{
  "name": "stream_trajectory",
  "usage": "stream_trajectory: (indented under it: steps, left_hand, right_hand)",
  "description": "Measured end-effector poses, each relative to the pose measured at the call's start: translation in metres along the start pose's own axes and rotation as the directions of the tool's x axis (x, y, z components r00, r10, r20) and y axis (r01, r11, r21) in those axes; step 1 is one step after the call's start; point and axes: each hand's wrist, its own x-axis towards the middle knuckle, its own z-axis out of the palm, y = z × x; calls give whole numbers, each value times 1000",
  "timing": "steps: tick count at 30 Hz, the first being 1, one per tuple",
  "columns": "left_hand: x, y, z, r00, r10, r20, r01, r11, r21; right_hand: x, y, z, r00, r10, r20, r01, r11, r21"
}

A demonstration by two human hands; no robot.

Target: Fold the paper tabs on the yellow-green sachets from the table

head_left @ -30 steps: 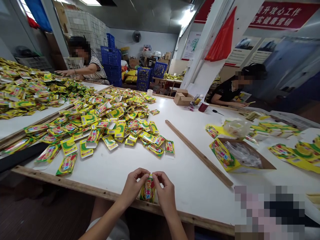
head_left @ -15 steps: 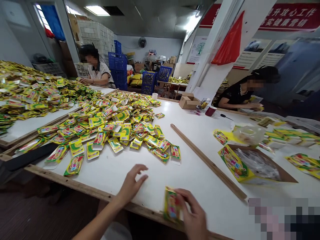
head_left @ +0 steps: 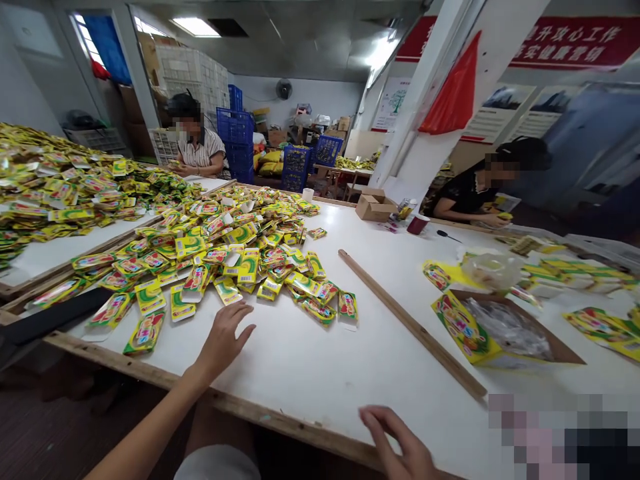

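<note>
My left hand [head_left: 226, 339] is open over the white tabletop [head_left: 310, 367], thumb apart from the fingers. Its fingertips are right by the near edge of a heap of small yellow-green printed boxes [head_left: 247, 265]; one box [head_left: 227, 291] lies just beyond them. Several boxes in the heap have open white end flaps. At the table's near edge, my right hand [head_left: 400, 443] has its thumb and forefinger loosely apart, and no box shows between them. Its lower part is cut off by the frame.
A wooden strip [head_left: 410, 321] lies across the table. Right of it stands an open yellow carton [head_left: 475, 330] with clear plastic inside. A bigger heap [head_left: 75, 187] covers the left table. Two people sit across, near a cardboard box [head_left: 375, 205] and a dark red cup [head_left: 418, 224].
The box that was in my right hand is out of view, and that hand has moved slightly right and down. My left hand has moved left and forward to the heap's edge.
</note>
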Motion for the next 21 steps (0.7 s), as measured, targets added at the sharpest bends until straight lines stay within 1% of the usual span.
stream_trajectory:
  steps: [1, 2, 3, 5, 6, 8, 10, 11, 12, 14, 16, 17, 19, 21]
  left_hand:
    - [1, 2, 0, 1000, 16, -9, -16, 1000, 8]
    - [2, 1, 1, 1000, 4, 19, -4, 999, 42]
    - [3, -4, 3, 997, -30, 68, 23, 996, 91]
    - [5, -20, 9, 979, -124, 165, 92, 978, 190]
    - [5, -29, 12, 968, -165, 191, 121, 968, 221]
    - [5, -43, 15, 961, -206, 186, 160, 959, 236]
    - [3, -48, 13, 967, -196, 165, 158, 963, 219]
    - [2, -46, 9, 970, -183, 162, 147, 966, 212]
    - [1, -41, 4, 975, -162, 153, 132, 972, 194]
    - [-1, -21, -7, 987, -97, 125, 86, 992, 93]
    - [-4, 7, -17, 997, -11, 75, 22, 990, -142]
    - [-5, 22, -20, 997, 20, 69, 0, 963, -269]
    - [-8, 52, -21, 993, 65, 100, -7, 869, -495]
    - [-10, 76, -15, 983, 85, 160, 37, 769, -638]
  right_hand:
    - [5, -12, 15, 999, -37, 24, 37, 999, 23]
    - [10, -23, 27, 997, -68, 43, 66, 997, 40]
    - [13, -31, 37, 993, -91, 73, 87, 995, 52]
    - [15, -42, 51, 985, -117, 126, 109, 992, 68]
    - [14, -43, 55, 983, -118, 143, 109, 991, 72]
    - [9, -41, 60, 981, -106, 163, 94, 992, 81]
    - [3, -33, 63, 986, -77, 147, 63, 993, 99]
    - [1, -28, 64, 989, -61, 132, 46, 993, 112]
    - [-1, -23, 65, 992, -45, 114, 31, 992, 125]
    - [-3, -15, 66, 996, -28, 79, 17, 990, 141]
    - [0, -12, 68, 998, -45, 51, 37, 989, 145]
    - [3, -12, 69, 997, -64, 32, 58, 987, 150]
    - [11, -14, 75, 994, -110, -9, 109, 978, 177]
    - [19, -18, 83, 988, -154, -26, 156, 961, 230]
